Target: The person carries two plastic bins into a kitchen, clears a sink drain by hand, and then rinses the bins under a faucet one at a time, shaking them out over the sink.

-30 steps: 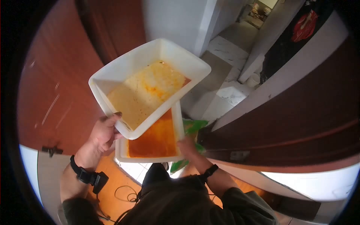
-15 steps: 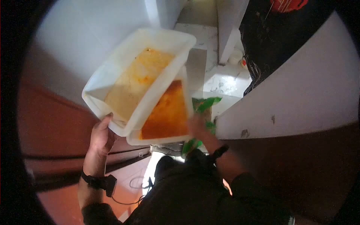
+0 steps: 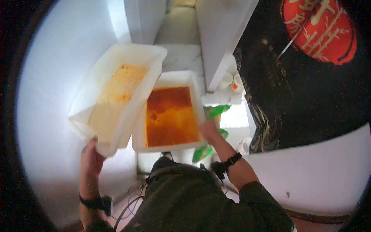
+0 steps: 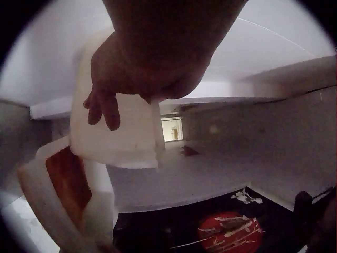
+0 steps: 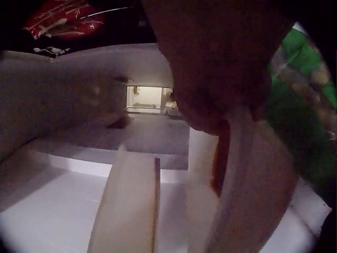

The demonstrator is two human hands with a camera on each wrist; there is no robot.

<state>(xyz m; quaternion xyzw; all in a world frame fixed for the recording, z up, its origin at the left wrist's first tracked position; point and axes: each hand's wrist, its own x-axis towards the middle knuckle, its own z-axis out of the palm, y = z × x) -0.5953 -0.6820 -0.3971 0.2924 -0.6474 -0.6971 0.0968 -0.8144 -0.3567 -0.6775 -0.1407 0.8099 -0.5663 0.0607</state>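
My left hand (image 3: 92, 158) grips the near corner of a white plastic tub (image 3: 133, 116), thumb over the rim. The tub is tilted, with yellowish residue and orange smears on its bottom. My right hand (image 3: 209, 130) grips the right rim of a second white tub (image 3: 172, 80), which holds a red-orange oily layer (image 3: 172, 123). The first tub overlaps this one's left edge in the head view. A green and clear plastic bag (image 3: 217, 111) hangs beside the second tub, by my right hand; in the right wrist view the bag (image 5: 303, 58) shows lumpy contents.
To the right hangs a black curtain (image 3: 278, 108) with a red round pattern (image 3: 320, 31). White walls (image 3: 50, 96) stand close on the left. A white door edge (image 3: 218, 46) and pale floor lie ahead, with white containers (image 3: 226, 81) by it.
The view has turned toward the passage, bringing the curtain closer. The left tub has swung down and left, uncovering more of the red-orange layer in the right tub. Both hands keep their grips.
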